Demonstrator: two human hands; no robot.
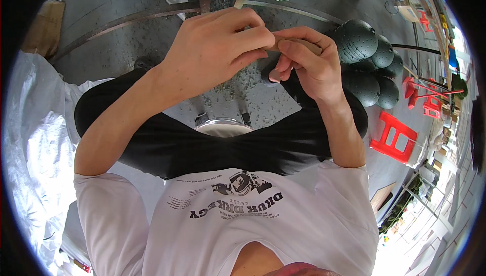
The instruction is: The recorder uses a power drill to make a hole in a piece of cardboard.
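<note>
Two hands meet above the lap: the left hand (217,48) is curled onto a tan stick-like piece (304,44), which the right hand (306,66) pinches; a steady re-grip seems needed next.

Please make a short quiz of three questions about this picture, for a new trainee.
1. True or false: both hands grip the same small brown piece.
2. What lies right of the right hand? A) dark dimpled balls B) a blue bucket C) a green ladder
3. What colour is the low stool on the floor at the right?

Key:
1. True: the left hand and the right hand meet on the brown piece.
2. A, the dark dimpled balls.
3. Red, the stool.
</note>
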